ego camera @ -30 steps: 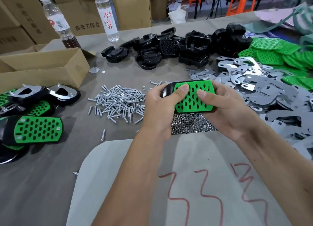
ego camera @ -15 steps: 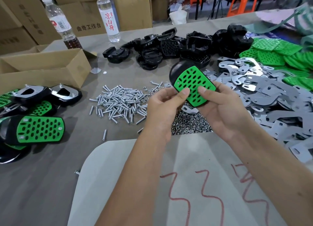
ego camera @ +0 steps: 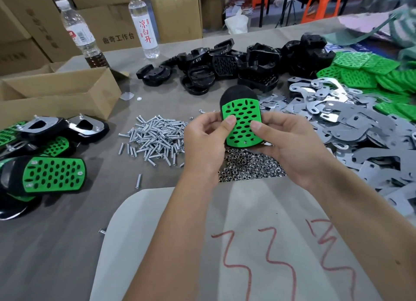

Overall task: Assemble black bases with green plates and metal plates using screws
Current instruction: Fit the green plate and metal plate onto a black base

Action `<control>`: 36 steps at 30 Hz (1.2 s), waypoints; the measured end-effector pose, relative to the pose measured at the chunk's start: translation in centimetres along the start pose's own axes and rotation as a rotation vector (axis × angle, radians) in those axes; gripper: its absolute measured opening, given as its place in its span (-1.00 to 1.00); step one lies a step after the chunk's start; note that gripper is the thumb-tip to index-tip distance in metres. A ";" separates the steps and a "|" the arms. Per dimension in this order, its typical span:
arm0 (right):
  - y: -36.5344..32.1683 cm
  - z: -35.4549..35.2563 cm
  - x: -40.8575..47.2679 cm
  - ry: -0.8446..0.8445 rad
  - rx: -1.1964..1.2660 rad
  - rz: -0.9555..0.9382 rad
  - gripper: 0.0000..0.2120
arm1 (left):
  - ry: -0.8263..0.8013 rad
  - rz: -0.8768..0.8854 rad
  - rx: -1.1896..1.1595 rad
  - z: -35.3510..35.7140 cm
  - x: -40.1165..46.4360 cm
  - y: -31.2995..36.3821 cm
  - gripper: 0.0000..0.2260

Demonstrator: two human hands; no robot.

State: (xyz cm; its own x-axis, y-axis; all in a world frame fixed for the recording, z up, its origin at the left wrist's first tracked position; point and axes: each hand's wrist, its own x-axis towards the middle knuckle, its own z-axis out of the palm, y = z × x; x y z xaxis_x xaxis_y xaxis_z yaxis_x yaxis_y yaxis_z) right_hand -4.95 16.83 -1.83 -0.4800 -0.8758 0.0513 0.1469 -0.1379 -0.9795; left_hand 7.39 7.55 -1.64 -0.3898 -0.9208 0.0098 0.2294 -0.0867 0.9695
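Observation:
A black base (ego camera: pixel 238 93) with a perforated green plate (ego camera: pixel 243 122) on its face is held upright above the table, its rounded end pointing away from me. My left hand (ego camera: pixel 207 143) grips its left edge, thumb on the plate. My right hand (ego camera: pixel 290 143) grips the right edge, thumb also on the plate. Loose screws (ego camera: pixel 155 138) lie in a heap left of my hands, and small nuts (ego camera: pixel 247 165) are piled beneath them. Metal plates (ego camera: pixel 351 125) spread out at the right, green plates (ego camera: pixel 371 75) at the far right, black bases (ego camera: pixel 236 64) at the back.
Finished assemblies (ego camera: pixel 45 161) lie at the left edge beside an open cardboard box (ego camera: pixel 56 93). Two bottles (ego camera: pixel 144 23) stand at the back before stacked cartons. A pale sheet with red marks (ego camera: pixel 247 244) covers the near table. Orange stools (ego camera: pixel 322 5) stand beyond.
Both hands have turned the base with its green plate from lying sideways to standing lengthwise, rounded end away from me, and lifted it slightly.

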 end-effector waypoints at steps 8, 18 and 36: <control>0.2 0.3 0.3 0.145 0.005 -0.075 -0.91 | -0.066 -0.099 -0.042 1.1 -0.8 -0.4 -0.89; 0.1 -0.3 0.4 0.143 0.043 -0.067 -0.91 | -0.177 -0.119 -0.014 0.2 -0.8 0.1 -0.79; 0.2 -0.4 0.3 0.001 0.094 -0.071 -0.84 | -0.167 -0.122 -0.080 0.1 -0.6 0.5 -0.90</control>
State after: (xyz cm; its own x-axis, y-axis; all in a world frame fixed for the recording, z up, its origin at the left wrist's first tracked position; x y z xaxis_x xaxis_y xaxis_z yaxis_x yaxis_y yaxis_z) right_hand -5.40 16.69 -2.10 -0.4930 -0.8618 0.1193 0.1935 -0.2422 -0.9507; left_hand 7.68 8.10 -1.15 -0.5596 -0.8266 -0.0598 0.2389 -0.2300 0.9434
